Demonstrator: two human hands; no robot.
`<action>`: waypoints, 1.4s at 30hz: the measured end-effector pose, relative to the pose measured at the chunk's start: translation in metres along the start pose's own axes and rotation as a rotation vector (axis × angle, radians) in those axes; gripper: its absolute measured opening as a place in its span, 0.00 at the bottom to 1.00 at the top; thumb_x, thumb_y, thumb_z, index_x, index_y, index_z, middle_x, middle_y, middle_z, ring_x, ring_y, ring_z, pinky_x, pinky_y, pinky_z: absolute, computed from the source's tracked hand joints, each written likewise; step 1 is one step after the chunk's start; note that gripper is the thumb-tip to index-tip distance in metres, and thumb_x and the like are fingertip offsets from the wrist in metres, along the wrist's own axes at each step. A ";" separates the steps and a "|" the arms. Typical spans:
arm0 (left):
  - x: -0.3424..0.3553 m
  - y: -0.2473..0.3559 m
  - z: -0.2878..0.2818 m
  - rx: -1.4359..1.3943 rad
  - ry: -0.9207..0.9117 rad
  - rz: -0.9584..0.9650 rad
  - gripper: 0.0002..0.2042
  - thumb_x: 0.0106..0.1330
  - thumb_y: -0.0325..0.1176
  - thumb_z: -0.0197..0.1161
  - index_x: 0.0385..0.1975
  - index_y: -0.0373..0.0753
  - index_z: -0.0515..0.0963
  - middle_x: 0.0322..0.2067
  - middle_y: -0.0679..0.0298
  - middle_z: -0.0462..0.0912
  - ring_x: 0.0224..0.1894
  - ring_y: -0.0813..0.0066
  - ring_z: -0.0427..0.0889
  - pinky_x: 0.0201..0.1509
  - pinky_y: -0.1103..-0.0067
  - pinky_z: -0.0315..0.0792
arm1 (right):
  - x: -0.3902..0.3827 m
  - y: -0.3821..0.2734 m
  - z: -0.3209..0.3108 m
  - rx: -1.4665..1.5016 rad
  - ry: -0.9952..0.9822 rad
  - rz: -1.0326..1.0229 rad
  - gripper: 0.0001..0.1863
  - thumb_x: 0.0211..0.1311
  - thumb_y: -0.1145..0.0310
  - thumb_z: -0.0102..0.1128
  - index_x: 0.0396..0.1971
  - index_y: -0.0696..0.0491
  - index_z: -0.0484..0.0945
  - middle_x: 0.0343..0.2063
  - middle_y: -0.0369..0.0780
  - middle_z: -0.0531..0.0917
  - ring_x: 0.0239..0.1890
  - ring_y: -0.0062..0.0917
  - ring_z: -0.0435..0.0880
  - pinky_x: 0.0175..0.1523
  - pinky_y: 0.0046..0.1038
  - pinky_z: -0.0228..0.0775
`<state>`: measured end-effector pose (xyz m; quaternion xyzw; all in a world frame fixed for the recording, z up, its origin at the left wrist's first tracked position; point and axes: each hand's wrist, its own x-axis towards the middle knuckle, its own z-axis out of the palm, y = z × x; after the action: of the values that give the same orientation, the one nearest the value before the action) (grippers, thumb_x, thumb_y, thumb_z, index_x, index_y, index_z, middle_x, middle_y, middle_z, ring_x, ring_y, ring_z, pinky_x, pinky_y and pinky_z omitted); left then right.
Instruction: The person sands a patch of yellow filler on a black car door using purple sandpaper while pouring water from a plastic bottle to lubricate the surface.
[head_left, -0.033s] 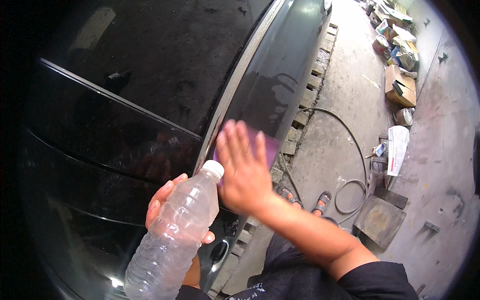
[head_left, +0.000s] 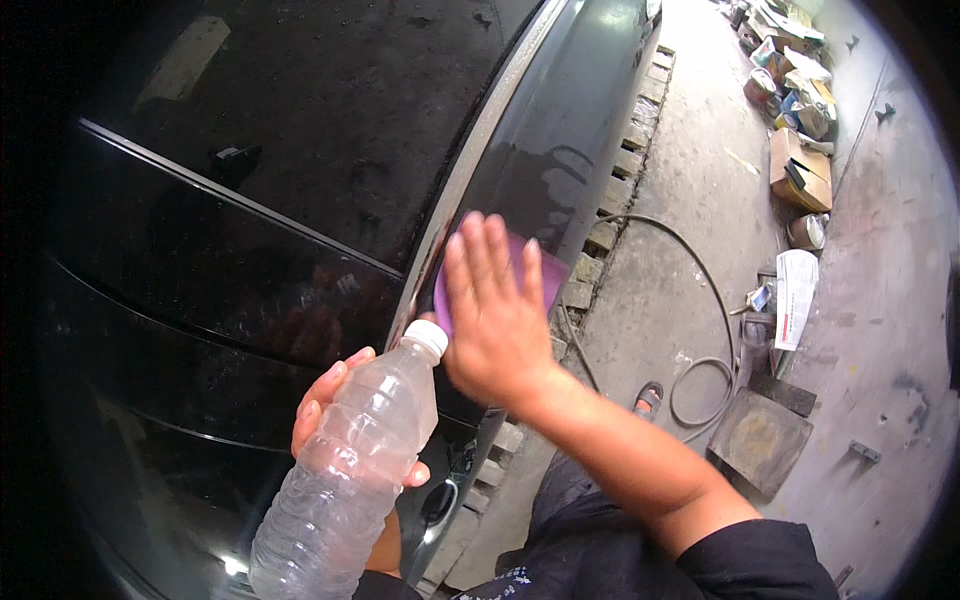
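Observation:
My left hand (head_left: 325,400) is wrapped round a clear ribbed plastic bottle (head_left: 345,470) with a white cap (head_left: 427,337), tilted so the cap points up and right. Under my right hand (head_left: 500,315) lies a thin purple sheet (head_left: 553,280), pressed flat against the dark car door (head_left: 530,170). The fingers of that hand are stretched out and slightly spread, and the palm covers most of the sheet. The bottle cap is close beside the right hand's wrist side. Wet-looking streaks show on the panel beyond the fingers.
A metal trim strip (head_left: 470,140) runs along the window edge of the car. A hose (head_left: 705,265) curls over the concrete floor on the right. Along the wall stand a cardboard box (head_left: 800,170), tins (head_left: 808,232) and a low stool-like block (head_left: 760,440).
My right hand and the purple sheet have slid a little forward and to the right along the panel. The left hand and bottle have stayed in place.

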<state>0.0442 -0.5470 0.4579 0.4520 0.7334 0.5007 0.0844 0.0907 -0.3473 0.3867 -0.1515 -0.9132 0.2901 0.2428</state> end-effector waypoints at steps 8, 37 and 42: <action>-0.008 -0.003 -0.012 -0.016 -0.069 -0.220 0.49 0.44 0.39 0.84 0.65 0.32 0.60 0.63 0.41 0.67 0.62 0.53 0.74 0.65 0.63 0.74 | -0.036 -0.014 -0.002 -0.005 -0.104 -0.124 0.37 0.63 0.56 0.52 0.67 0.64 0.64 0.73 0.54 0.57 0.78 0.45 0.48 0.76 0.58 0.29; 0.006 -0.001 0.002 0.145 -0.051 0.095 0.53 0.48 0.42 0.82 0.69 0.36 0.49 0.65 0.40 0.64 0.64 0.50 0.73 0.63 0.62 0.76 | -0.026 -0.001 0.004 0.108 -0.085 -0.153 0.37 0.60 0.58 0.53 0.68 0.62 0.63 0.72 0.53 0.58 0.77 0.43 0.50 0.77 0.55 0.31; 0.000 -0.007 0.017 0.153 0.094 0.133 0.52 0.51 0.47 0.80 0.69 0.36 0.49 0.62 0.41 0.66 0.62 0.50 0.74 0.63 0.61 0.77 | 0.056 0.065 -0.014 -0.130 0.033 0.068 0.40 0.73 0.44 0.43 0.71 0.63 0.56 0.74 0.54 0.53 0.78 0.45 0.44 0.77 0.52 0.31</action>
<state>0.0499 -0.5366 0.4437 0.4808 0.7411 0.4682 -0.0182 0.0601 -0.2667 0.3778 -0.2026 -0.9203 0.2356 0.2375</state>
